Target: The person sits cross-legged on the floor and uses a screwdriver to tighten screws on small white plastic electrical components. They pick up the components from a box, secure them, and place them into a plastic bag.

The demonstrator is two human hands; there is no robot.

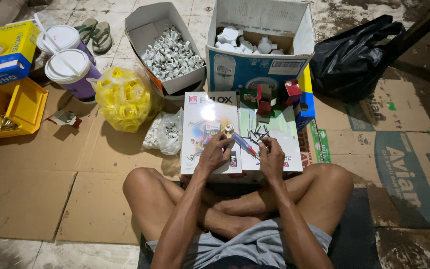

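Observation:
I sit cross-legged on flattened cardboard with a flat white printed box in front of my knees. My left hand grips a screwdriver with a blue and red handle, lying across the box top. My right hand is closed on a small part beside the screwdriver's tip; the part is too small to name. A scatter of small dark screws lies on the box just beyond my fingers. Red and green small boxes stand at the box's far edge.
An open carton of white plastic fittings and a blue-white carton of larger white fittings stand behind. A yellow bag of rings, a clear bag of white parts, two lidded cups, a yellow tray and a black bag surround them.

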